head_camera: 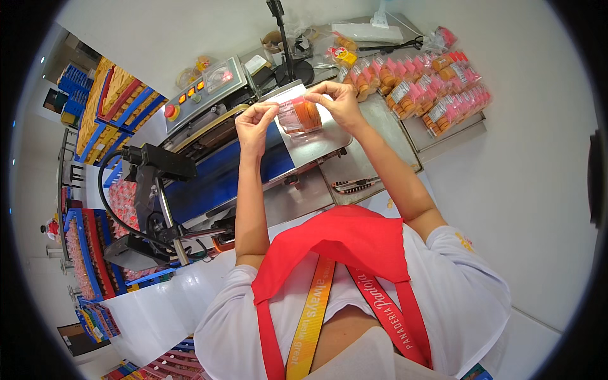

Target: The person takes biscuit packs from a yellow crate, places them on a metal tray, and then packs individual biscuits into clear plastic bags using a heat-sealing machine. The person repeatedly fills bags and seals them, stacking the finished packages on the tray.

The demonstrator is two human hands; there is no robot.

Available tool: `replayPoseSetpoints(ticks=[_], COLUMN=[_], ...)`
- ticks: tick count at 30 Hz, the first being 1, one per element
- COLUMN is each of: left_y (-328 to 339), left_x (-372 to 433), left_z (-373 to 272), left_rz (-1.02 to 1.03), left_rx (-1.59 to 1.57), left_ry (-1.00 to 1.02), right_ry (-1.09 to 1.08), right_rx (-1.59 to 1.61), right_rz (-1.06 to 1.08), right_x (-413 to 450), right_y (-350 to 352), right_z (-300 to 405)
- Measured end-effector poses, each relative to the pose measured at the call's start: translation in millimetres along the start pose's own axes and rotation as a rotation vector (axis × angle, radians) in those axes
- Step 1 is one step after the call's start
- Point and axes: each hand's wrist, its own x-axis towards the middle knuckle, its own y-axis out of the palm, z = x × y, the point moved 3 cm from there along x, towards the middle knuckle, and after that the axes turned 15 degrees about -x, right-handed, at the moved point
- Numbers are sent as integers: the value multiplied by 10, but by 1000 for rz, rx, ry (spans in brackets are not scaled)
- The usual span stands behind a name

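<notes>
A clear plastic bag of round orange-brown cookies (308, 118), with a pink and white printed label, is over the metal end plate (311, 154) of a conveyor. My left hand (255, 124) pinches the bag's upper left edge between thumb and fingers. At the upper right corner, the thumb and index finger of my right hand (341, 105) pinch the bag too. Whether the bag's bottom rests on the plate I cannot tell. The blue conveyor belt (209, 190) runs from the plate towards the lower left, partly behind my left forearm.
Several packed cookie bags (458, 109) stand in rows at the right. A control panel (211, 90) with a red stop button (172, 112) lies behind the belt. A black device on a bracket (161, 164) overhangs it. Box cutters (354, 185) lie near my right forearm. Stacked crates (97, 256) stand left.
</notes>
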Motion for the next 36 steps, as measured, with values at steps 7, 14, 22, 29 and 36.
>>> replayPoseSetpoints(ticks=[7,14,22,29,36], left_y=[-110,-185,-147,-350,-294], left_x=[241,567,594,304,-504], left_z=[23,297,342,262,-48], left_rz=[-155,-163,-53,62,-180], left_rx=[505,1356,1461,1260,719], left_ry=[-28,-18,-72,69,-180], right_ry=[95,84,-424,-154,-142], right_rx=[-331,-791,-1335,-1195,-1073], right_rz=[-15,61,500,582,390], right_x=[407,736,793,446,354], right_y=[184,471,668,813,1343], right_z=[-293,-721,-510,-288,-369])
